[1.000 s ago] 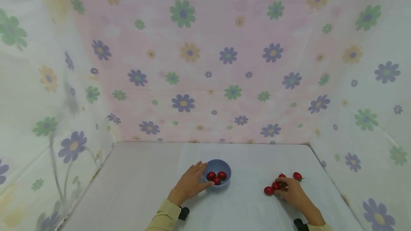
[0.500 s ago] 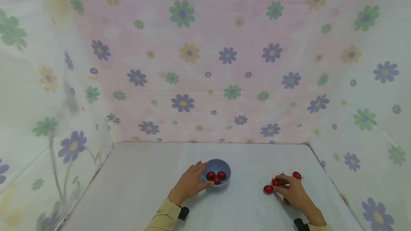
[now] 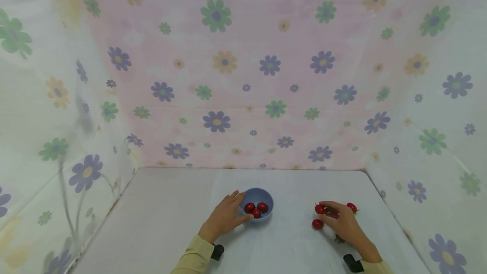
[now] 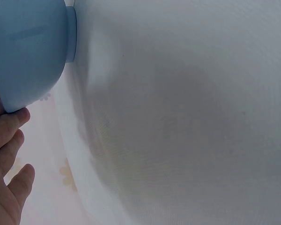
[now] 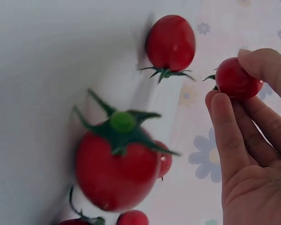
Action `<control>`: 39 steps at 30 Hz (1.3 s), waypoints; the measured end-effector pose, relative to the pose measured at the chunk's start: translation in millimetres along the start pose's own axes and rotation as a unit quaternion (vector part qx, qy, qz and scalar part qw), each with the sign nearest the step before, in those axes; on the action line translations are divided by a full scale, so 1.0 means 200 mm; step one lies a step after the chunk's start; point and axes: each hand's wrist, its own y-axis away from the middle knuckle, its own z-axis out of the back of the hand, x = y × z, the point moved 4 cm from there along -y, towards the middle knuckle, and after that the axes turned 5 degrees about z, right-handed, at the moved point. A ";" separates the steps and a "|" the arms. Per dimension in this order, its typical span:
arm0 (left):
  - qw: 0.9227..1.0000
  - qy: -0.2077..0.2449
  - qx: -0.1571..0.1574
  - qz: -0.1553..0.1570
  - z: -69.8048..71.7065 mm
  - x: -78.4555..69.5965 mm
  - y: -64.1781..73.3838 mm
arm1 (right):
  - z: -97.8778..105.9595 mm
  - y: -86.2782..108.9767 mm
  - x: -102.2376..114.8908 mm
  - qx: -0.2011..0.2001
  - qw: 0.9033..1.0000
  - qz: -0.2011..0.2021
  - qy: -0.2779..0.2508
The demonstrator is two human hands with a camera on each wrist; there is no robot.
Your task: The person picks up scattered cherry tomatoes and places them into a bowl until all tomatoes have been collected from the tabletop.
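Note:
A blue bowl (image 3: 257, 193) with 3 red cherry tomatoes (image 3: 256, 213) inside stands mid-table. My left hand (image 3: 223, 219) holds its left side, thumb at the near rim and fingers at the far left; the left wrist view shows fingertips (image 4: 21, 115) against the bowl wall (image 4: 30, 51). Between thumb and fingers, my right hand (image 3: 345, 223) pinches a cherry tomato (image 5: 238, 78) with a green stem, raised off the table. Loose cherry tomatoes lie around that hand: one (image 3: 317, 224) on the near left, another (image 3: 351, 207) behind it, others partly hidden beneath it.
The white table (image 3: 171, 198) ends at a flower-patterned backdrop (image 3: 243, 75) that also rises on both sides. In the right wrist view, a large cherry tomato (image 5: 117, 168) looms close to the camera, with several more around it.
My right hand has lifted a cherry tomato from the group and moved it slightly up and left. The left hand and the bowl stay put.

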 end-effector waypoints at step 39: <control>1.000 0.000 -0.003 0.002 0.00 0.00 0.00 | -0.16 -0.14 0.24 0.042 0.983 0.112 -0.136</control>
